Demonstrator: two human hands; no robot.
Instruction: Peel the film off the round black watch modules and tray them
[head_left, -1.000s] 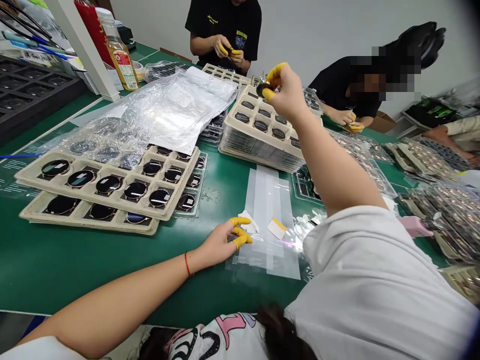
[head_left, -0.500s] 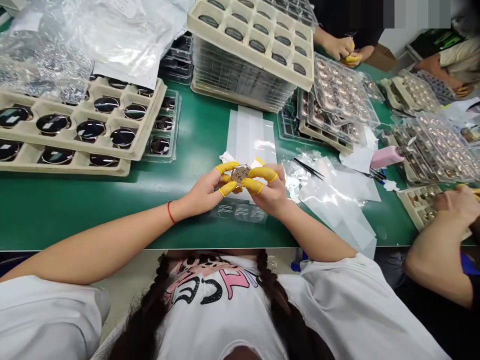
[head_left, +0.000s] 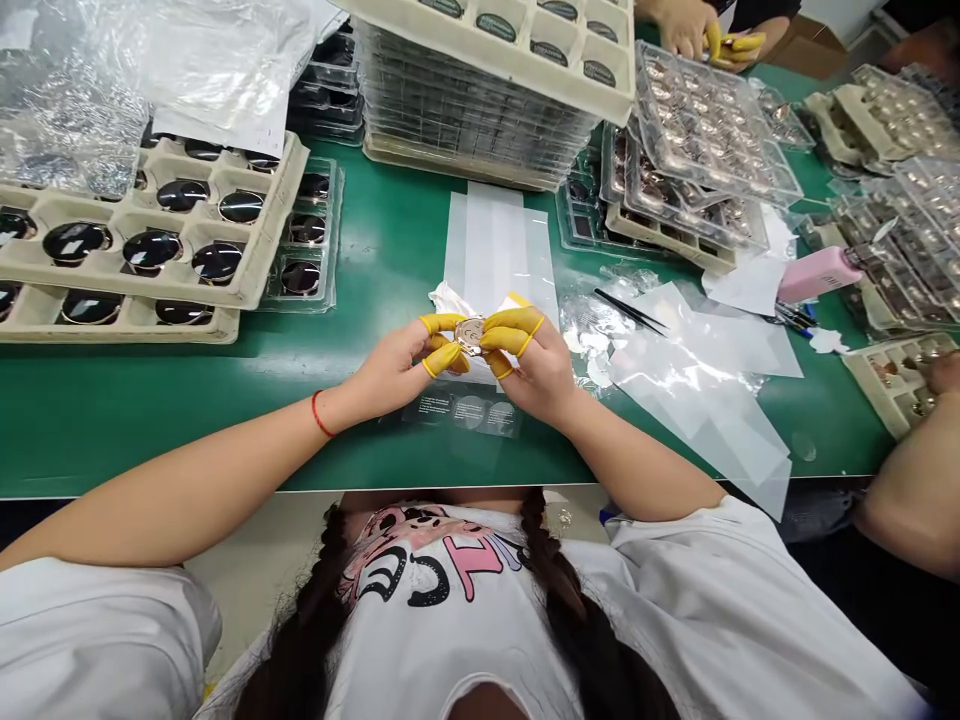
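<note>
Over the table's middle, a round metal watch case (head_left: 469,334) with markings on its back is held between both hands. My left hand (head_left: 396,368), in yellow finger cots, is closed on its left side with thumb and fingers. My right hand (head_left: 538,362), also in yellow finger cots, pinches the right edge and covers part of it. Beneath the hands lies a clear film with round printed labels (head_left: 469,412). Translucent sheets (head_left: 499,240) extend behind them, with a crumpled white cloth or tissue (head_left: 448,299) beside the left fingers.
Beige trays of dark round watch faces (head_left: 281,250) stand left, under plastic bags (head_left: 210,70). A tall tray stack (head_left: 480,110) rises ahead. Black tweezers (head_left: 630,311), film sheets (head_left: 705,370), a pink bottle (head_left: 819,274) and clear trays (head_left: 712,130) lie right. Co-workers' hands (head_left: 686,28) show there.
The view has shifted. The watch case has turned a little between my fingers, its back now tilted differently. Both hands still hold it. The nearby co-worker's arm at right is further out of view.
</note>
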